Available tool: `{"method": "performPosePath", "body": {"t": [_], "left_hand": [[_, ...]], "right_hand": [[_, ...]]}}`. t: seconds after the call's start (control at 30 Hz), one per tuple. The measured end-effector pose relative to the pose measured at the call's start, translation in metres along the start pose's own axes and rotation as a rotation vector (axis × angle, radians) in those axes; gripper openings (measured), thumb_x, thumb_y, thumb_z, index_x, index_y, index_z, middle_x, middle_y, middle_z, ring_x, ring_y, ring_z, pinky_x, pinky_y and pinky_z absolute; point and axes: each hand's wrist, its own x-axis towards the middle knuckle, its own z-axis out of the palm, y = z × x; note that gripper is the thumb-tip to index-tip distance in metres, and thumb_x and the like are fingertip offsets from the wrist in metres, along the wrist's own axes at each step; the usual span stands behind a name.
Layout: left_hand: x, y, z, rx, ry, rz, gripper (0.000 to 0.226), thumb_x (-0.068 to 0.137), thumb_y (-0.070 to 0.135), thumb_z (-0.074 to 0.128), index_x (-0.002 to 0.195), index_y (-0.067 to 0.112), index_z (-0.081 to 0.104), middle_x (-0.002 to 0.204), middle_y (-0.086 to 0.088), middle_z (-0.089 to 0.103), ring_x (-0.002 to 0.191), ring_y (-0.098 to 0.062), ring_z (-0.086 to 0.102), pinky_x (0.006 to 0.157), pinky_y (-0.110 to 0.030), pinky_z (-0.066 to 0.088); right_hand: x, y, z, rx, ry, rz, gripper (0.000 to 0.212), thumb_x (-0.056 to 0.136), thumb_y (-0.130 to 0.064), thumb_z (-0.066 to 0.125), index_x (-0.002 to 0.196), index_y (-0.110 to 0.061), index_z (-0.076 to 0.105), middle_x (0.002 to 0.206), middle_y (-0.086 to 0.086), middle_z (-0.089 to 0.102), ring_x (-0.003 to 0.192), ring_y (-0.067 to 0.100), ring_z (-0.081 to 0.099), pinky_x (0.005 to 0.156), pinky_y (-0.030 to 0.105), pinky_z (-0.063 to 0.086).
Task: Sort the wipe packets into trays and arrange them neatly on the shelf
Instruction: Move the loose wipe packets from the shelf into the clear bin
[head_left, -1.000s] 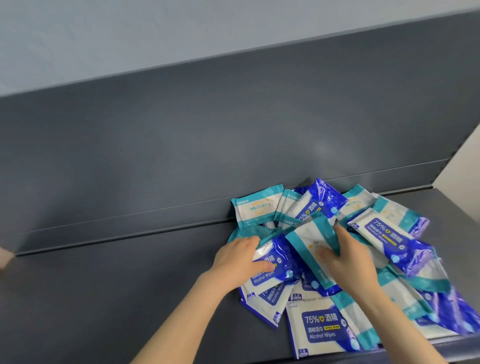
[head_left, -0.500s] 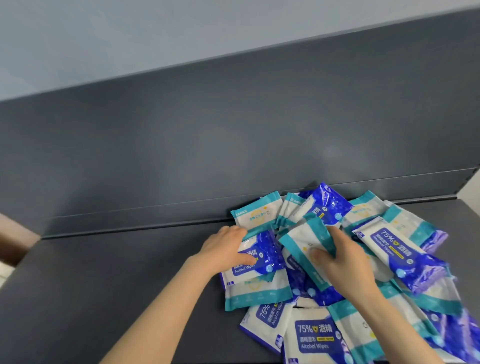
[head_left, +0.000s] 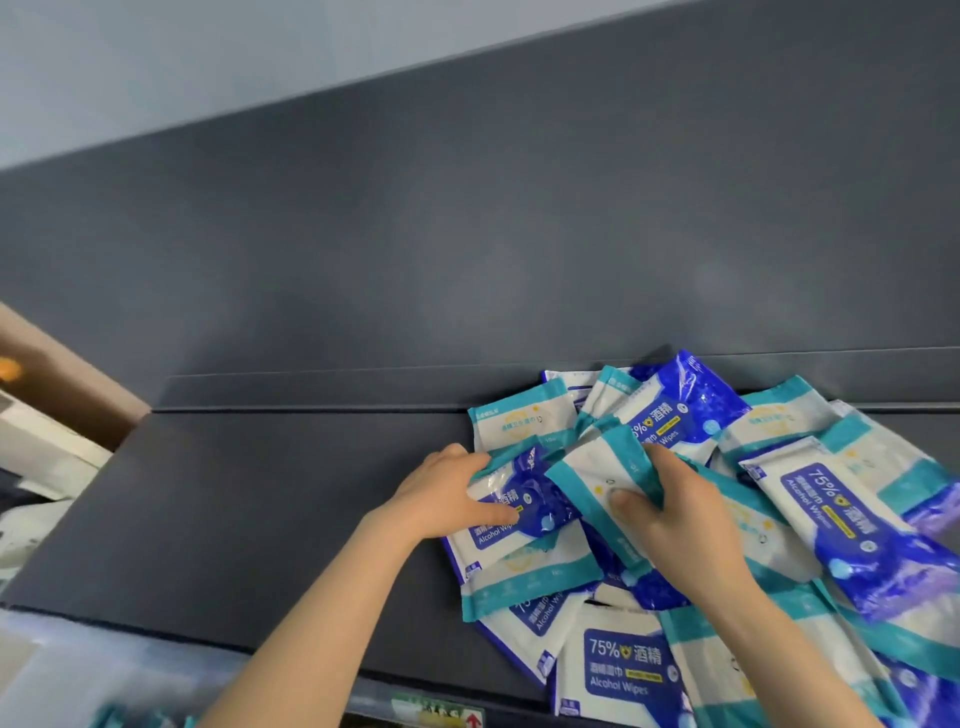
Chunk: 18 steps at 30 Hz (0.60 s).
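Observation:
A heap of wipe packets (head_left: 810, 525), some blue and white, some teal and white, lies on the right half of the dark grey shelf (head_left: 249, 499). My left hand (head_left: 447, 499) grips a blue alcohol wipe packet (head_left: 524, 509) at the heap's left edge, thumb on top. My right hand (head_left: 680, 514) holds a teal-edged packet (head_left: 597, 473), lifted slightly above the pile. Another blue packet (head_left: 618, 670) lies at the shelf's front edge.
The shelf's back panel (head_left: 519, 234) rises right behind the heap. The left half of the shelf surface is bare. A clear plastic tray (head_left: 119, 675) with teal packets shows blurred below the front edge at lower left. Boxes (head_left: 36, 447) sit beyond the shelf's left end.
My left hand has slid the blue packet leftwards and closed round it. My right hand has lifted the teal packet a little. The camera has swung left.

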Motion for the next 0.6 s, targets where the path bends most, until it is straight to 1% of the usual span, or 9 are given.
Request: {"method": "performPosePath", "body": {"t": [0.07, 0.17, 0.3, 0.43, 0.5, 0.6], "left_hand": [[-0.005, 0.001, 0.002, -0.013, 0.01, 0.011, 0.046, 0.069, 0.065, 0.069, 0.101, 0.039, 0.049, 0.109, 0.009, 0.047, 0.1, -0.009, 0.053, 0.085, -0.038, 0.053], [-0.011, 0.003, 0.003, -0.055, 0.007, -0.014, 0.047, 0.071, 0.062, 0.07, 0.105, 0.037, 0.049, 0.108, 0.009, 0.047, 0.094, -0.007, 0.058, 0.082, -0.036, 0.055], [-0.019, -0.001, 0.004, -0.031, -0.044, -0.054, 0.048, 0.067, 0.069, 0.069, 0.098, 0.038, 0.051, 0.102, 0.009, 0.05, 0.088, -0.006, 0.061, 0.08, -0.035, 0.056], [-0.021, -0.003, 0.008, 0.001, -0.011, -0.08, 0.055, 0.063, 0.073, 0.068, 0.097, 0.032, 0.055, 0.099, 0.007, 0.05, 0.093, -0.008, 0.057, 0.083, -0.037, 0.054], [-0.025, -0.002, 0.008, 0.005, 0.011, -0.081, 0.054, 0.064, 0.072, 0.069, 0.096, 0.03, 0.054, 0.099, 0.008, 0.053, 0.093, -0.009, 0.057, 0.083, -0.038, 0.054], [-0.035, -0.001, 0.011, -0.112, 0.058, -0.076, 0.05, 0.065, 0.064, 0.073, 0.094, 0.032, 0.048, 0.095, 0.014, 0.063, 0.081, -0.003, 0.064, 0.075, -0.034, 0.057]], "right_hand": [[0.003, 0.001, 0.003, 0.001, -0.004, -0.001, 0.047, 0.084, -0.026, 0.064, 0.128, -0.016, 0.05, 0.114, 0.003, 0.064, 0.102, 0.026, 0.058, 0.073, 0.031, 0.042], [0.008, -0.001, 0.007, -0.036, -0.009, -0.019, 0.039, 0.085, -0.028, 0.063, 0.121, -0.017, 0.053, 0.109, 0.003, 0.065, 0.097, 0.026, 0.058, 0.067, 0.03, 0.038], [0.011, -0.008, 0.012, -0.18, -0.01, -0.033, 0.04, 0.088, -0.03, 0.058, 0.124, -0.018, 0.049, 0.112, 0.003, 0.062, 0.099, 0.025, 0.058, 0.063, 0.029, 0.035], [0.01, -0.015, 0.014, -0.23, -0.01, -0.026, 0.041, 0.089, -0.03, 0.056, 0.127, -0.017, 0.047, 0.112, 0.003, 0.062, 0.096, 0.025, 0.058, 0.059, 0.029, 0.032], [0.008, -0.018, 0.014, -0.228, 0.005, -0.014, 0.044, 0.089, -0.029, 0.057, 0.131, -0.019, 0.046, 0.116, 0.003, 0.062, 0.099, 0.024, 0.058, 0.06, 0.028, 0.033], [0.002, -0.026, 0.013, -0.238, 0.035, -0.027, 0.049, 0.088, -0.029, 0.06, 0.135, -0.02, 0.045, 0.121, 0.002, 0.061, 0.106, 0.023, 0.057, 0.066, 0.029, 0.041]]}}
